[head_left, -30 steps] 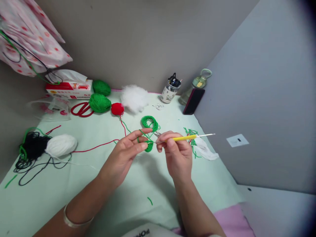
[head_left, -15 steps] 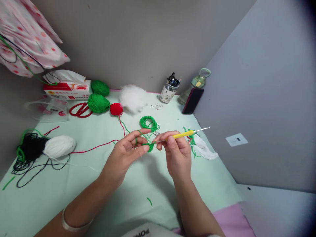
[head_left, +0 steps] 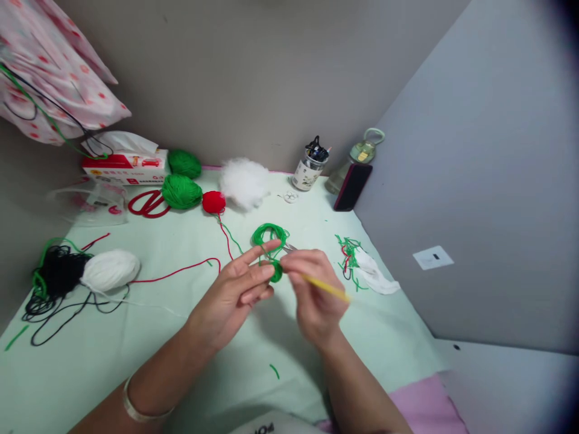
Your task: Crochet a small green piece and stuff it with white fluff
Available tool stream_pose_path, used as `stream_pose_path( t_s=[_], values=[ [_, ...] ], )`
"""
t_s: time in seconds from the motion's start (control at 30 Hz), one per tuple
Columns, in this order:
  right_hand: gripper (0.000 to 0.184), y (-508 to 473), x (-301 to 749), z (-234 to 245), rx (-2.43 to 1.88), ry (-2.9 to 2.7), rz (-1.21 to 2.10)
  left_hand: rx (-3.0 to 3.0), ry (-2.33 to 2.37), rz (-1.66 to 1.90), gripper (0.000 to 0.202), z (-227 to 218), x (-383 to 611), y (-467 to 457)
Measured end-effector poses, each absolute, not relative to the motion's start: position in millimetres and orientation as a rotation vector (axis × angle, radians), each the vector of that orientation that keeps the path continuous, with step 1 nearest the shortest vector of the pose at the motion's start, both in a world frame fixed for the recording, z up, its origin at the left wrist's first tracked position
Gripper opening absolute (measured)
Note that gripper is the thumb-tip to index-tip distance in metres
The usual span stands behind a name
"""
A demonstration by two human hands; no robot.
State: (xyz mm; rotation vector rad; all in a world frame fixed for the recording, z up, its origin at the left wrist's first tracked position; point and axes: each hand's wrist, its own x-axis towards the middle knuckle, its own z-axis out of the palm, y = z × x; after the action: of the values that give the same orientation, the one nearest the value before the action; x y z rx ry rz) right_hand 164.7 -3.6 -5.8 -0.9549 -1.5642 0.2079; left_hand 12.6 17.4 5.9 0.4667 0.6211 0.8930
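Observation:
A small green crochet piece point(head_left: 276, 272) is pinched between the thumb and fingers of my left hand point(head_left: 233, 289), whose index finger points out with green yarn running by it. My right hand point(head_left: 316, 295) grips a yellow-handled crochet hook point(head_left: 328, 288), its handle slanting down to the right and blurred by motion. The hook's tip is at the green piece, hidden by my fingers. Just beyond both hands lies a loose coil of green yarn point(head_left: 266, 232), with the metal tips of scissors point(head_left: 289, 248) partly showing beside it.
Green yarn balls point(head_left: 181, 191), a red yarn ball point(head_left: 213, 202), white stuffing point(head_left: 245, 182) and red-handled scissors point(head_left: 148, 204) lie at the back. White yarn point(head_left: 111, 269) and black yarn point(head_left: 63, 271) sit left. A pen jar point(head_left: 308, 170), bottle point(head_left: 346, 172), phone point(head_left: 353, 187) and yarn scraps point(head_left: 348, 253) are right.
The hook has turned in my right hand, its handle swinging from up-right to down-right. My left hand has rolled over slightly, and more of the round green piece shows.

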Motion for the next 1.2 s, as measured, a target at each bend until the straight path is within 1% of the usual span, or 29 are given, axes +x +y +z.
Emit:
stream_pose_path(
  t_s=[0.1,0.17,0.23,0.3,0.4,0.47,0.5,0.57,0.63,0.7,0.73,0.8,0.9,1.07,1.2],
  values=[
    [0.019,1.8,168.7,-0.6,-0.873,-1.282,0.651,0.508,0.624,0.926,0.04,7.3,8.3,20.9],
    [0.017,5.2,168.7,0.8,-0.846,-1.261,0.776,0.582,0.644,0.937,0.041,7.5,7.3,20.5],
    [0.015,6.1,166.5,0.0,-0.87,-1.307,0.765,0.654,0.685,0.955,0.04,7.2,8.6,18.3],
    [0.018,3.7,163.4,-2.1,-0.915,-1.371,0.679,0.693,0.731,0.995,0.04,6.4,11.1,15.2],
    [0.03,-3.3,160.8,-6.5,-0.964,-1.561,0.41,0.653,0.744,1.043,0.043,4.6,14.2,12.3],
    [0.037,-6.5,161.6,-8.1,-0.97,-1.675,0.203,0.571,0.703,1.004,0.041,3.6,14.2,13.3],
    [0.038,-7.0,162.7,-8.0,-0.965,-1.68,0.167,0.524,0.685,0.97,0.038,3.4,13.5,14.8],
    [0.031,-5.6,165.3,-6.0,-0.96,-1.562,0.286,0.451,0.667,0.925,0.031,3.9,10.8,18.6],
    [0.022,-2.2,167.0,-2.7,-0.926,-1.356,0.549,0.456,0.673,0.945,0.027,5.0,7.7,21.6],
    [0.018,1.2,166.5,-0.3,-0.877,-1.232,0.771,0.55,0.693,0.977,0.029,5.7,5.7,22.0],
    [0.016,2.4,165.7,0.2,-0.863,-1.224,0.831,0.612,0.703,0.981,0.031,5.7,5.4,21.3],
    [0.014,3.4,163.8,-0.3,-0.883,-1.252,0.847,0.727,0.716,0.98,0.033,4.8,5.6,19.0],
    [0.013,3.2,164.1,-2.7,-0.941,-1.199,0.84,0.835,0.723,0.967,0.031,2.9,5.9,16.4],
    [0.018,4.0,168.7,-3.4,-0.908,-1.05,1.014,0.887,0.793,0.979,0.03,2.7,4.3,16.6],
    [0.019,1.6,167.9,0.2,-0.925,-1.139,0.92,0.879,0.836,1.008,0.032,4.2,4.3,16.9]
  ],
)
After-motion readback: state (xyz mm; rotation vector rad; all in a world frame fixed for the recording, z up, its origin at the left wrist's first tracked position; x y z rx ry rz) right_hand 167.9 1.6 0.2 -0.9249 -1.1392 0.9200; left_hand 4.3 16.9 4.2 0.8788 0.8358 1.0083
